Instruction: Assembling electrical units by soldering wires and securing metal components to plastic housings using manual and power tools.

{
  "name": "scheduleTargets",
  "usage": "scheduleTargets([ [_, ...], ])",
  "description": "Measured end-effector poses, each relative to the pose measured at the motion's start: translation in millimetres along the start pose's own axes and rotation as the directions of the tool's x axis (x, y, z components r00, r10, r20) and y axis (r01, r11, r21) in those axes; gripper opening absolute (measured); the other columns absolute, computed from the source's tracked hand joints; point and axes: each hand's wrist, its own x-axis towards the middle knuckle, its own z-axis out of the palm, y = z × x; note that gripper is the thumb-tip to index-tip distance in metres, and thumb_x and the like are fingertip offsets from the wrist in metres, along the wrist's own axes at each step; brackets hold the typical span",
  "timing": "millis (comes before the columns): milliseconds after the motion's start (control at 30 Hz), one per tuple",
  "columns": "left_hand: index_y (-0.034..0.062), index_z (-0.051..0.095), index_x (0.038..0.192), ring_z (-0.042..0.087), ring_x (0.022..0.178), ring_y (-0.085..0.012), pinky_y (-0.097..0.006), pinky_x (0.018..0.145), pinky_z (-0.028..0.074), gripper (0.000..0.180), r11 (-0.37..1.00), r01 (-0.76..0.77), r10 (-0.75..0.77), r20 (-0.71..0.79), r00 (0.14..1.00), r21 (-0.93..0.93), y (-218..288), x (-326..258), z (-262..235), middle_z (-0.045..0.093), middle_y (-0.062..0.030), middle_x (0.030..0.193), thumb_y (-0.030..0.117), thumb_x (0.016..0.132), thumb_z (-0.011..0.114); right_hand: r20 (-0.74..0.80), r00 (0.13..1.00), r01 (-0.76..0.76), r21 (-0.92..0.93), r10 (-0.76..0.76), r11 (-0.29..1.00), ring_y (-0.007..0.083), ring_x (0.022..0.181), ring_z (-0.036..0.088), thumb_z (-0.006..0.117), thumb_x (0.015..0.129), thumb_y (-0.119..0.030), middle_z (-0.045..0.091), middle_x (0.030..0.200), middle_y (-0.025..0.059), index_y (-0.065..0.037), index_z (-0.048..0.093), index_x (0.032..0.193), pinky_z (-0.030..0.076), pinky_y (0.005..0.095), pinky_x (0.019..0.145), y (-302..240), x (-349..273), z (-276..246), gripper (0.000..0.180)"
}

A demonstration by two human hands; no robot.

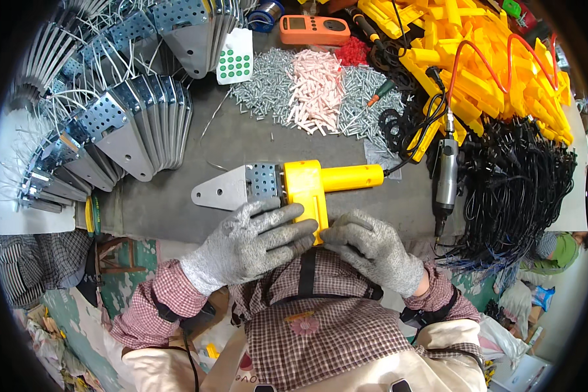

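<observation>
A pipe welding iron (pixel 353 178) lies across the middle of the table. Its yellow handle points right, and its grey pointed heating plate (pixel 219 189) points left. A perforated metal bracket (pixel 262 181) joins the plate to the yellow housing. My left hand (pixel 258 242), in a grey glove, grips the near left side of this housing, its fingers laid across it. At the housing's near right corner, my right hand (pixel 369 247), gloved too, is closed with thumb and fingers together. Whatever is between those fingertips is hidden. A black cord leaves the handle's end.
Heaps of screws (pixel 264 85) and pale pink sleeves (pixel 315 88) lie behind. An orange multimeter (pixel 314 30) stands farther back. Metal heating plates (pixel 127 134) are stacked left. Rightward are a hanging power screwdriver (pixel 445 173), black cords (pixel 519 189) and yellow housings (pixel 483 59).
</observation>
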Motion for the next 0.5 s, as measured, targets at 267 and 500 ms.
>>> scheduleTargets([
  [267,0.0076,0.061,0.134,0.062,0.122,-0.0330,-0.045,0.103,0.048,0.056,0.865,0.492,-0.501,-0.105,0.859,-0.099,-32.2,13.7,-33.5,0.061,-0.0145,0.138,0.034,0.086,0.074,-0.078,0.957,0.269,-0.117,-0.279,0.956,0.0333,0.089,0.067,0.066,0.095,-0.025,0.063,0.104,0.0176,-0.006,0.063,0.126,0.057,0.0420,0.076,21.8,56.3,-47.1,0.037],
  [500,-0.0004,0.053,0.129,0.065,0.103,-0.0440,-0.048,0.090,0.053,0.060,0.632,0.775,-0.771,-0.098,0.630,0.010,-150.7,67.2,-4.0,0.067,-0.0275,0.109,0.027,0.083,0.080,-0.006,0.996,0.060,-0.683,-0.088,0.728,0.0406,0.088,0.067,0.067,0.086,-0.014,0.069,0.088,0.0194,-0.004,0.067,0.109,0.053,0.0480,0.082,68.3,238.6,-45.4,0.025],
])
